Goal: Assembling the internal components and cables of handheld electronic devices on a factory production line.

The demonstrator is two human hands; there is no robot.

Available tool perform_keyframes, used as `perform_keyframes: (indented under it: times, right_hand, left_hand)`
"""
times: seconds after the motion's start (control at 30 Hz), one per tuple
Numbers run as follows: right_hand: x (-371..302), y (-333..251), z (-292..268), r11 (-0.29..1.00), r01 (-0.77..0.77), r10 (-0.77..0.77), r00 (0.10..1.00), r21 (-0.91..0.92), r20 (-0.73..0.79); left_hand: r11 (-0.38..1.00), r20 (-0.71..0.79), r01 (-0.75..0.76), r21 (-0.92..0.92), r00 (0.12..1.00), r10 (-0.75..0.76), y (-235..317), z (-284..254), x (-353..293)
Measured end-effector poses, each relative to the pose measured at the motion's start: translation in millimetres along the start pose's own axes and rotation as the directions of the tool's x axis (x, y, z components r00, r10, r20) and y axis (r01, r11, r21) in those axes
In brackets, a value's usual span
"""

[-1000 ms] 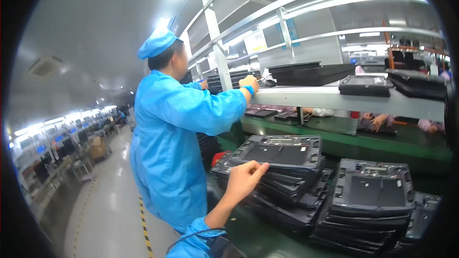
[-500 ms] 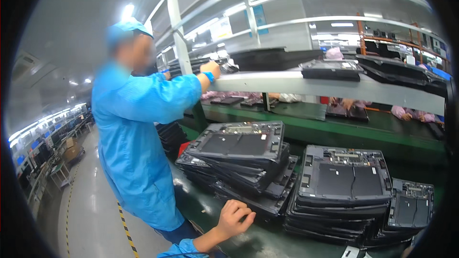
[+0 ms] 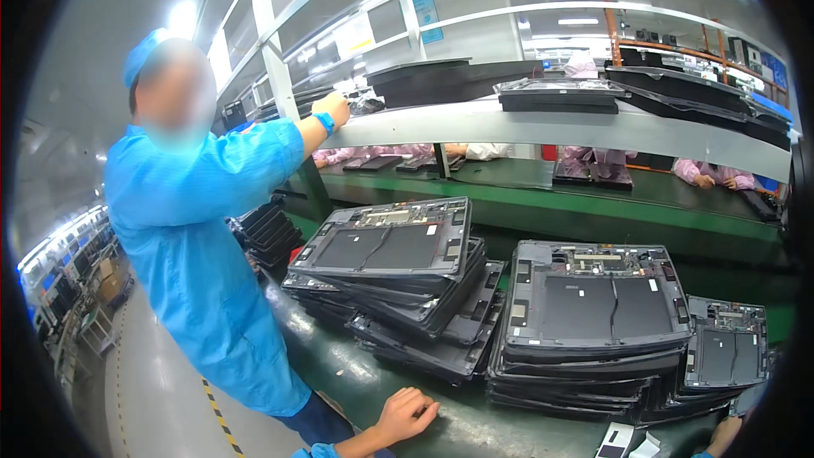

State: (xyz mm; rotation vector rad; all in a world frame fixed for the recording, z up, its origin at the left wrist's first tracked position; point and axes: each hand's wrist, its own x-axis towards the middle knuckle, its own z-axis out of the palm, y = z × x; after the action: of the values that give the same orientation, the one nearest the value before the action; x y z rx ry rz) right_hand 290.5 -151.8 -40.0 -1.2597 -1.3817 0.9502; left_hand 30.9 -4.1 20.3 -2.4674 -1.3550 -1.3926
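Observation:
My left hand (image 3: 405,417) is over the green bench, its fingers loosely curled together with nothing seen in them. Close by, in front of it, rises a leaning stack of open laptop bases (image 3: 381,242) with dark batteries and circuit boards exposed. A second, taller stack of laptop bases (image 3: 598,309) stands to its right, and a smaller-looking stack (image 3: 725,356) is at the far right. Only part of my right hand (image 3: 725,434) shows at the lower right edge, below that last stack. Its fingers are mostly hidden beside a greyish piece.
A co-worker in a blue gown (image 3: 203,229) stands at the left, an arm reaching to the metal shelf (image 3: 543,127). Black trays and laptop parts lie on the shelf. Beyond, people in pink work along a green line (image 3: 509,171). A white card (image 3: 615,439) lies near the front.
The view has shifted, so the stacks sit further left and the bench shows more. The co-worker's head has turned. My left hand is a bit lower; part of my right hand now shows more clearly.

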Motion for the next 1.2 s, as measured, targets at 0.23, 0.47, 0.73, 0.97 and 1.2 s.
perform_keyframes:
  times: [0.23, 0.47, 0.73, 0.97, 1.2]
  right_hand:
    - [9, -25, 2, 0.999, -0.043, 0.043, 0.999, 0.015, 0.006]
    - [14, -35, 2, 0.994, -0.106, 0.106, 0.994, -0.010, -0.007]
    - [6, -37, 9, 0.997, 0.072, -0.075, 0.993, 0.041, 0.092]
    - [16, -31, 14, 0.989, 0.131, -0.132, 0.991, -0.066, -0.018]
    - [17, -35, -9, 0.937, -0.047, 0.162, 0.937, 0.346, -0.310]
  left_hand:
    - [0.997, 0.002, 0.035, -0.069, 0.999, -0.035, -10, 26, -20]
    - [1.000, 0.094, -0.022, 0.021, 0.995, 0.020, -1, 22, -15]
    - [0.998, 0.102, 0.020, 0.057, 0.994, -0.026, -1, 23, -19]
    - [0.996, 0.072, -0.063, 0.068, 0.996, 0.058, -17, 25, -32]
    - [0.862, -0.206, -0.501, -0.073, 0.854, 0.478, 55, -27, 34]
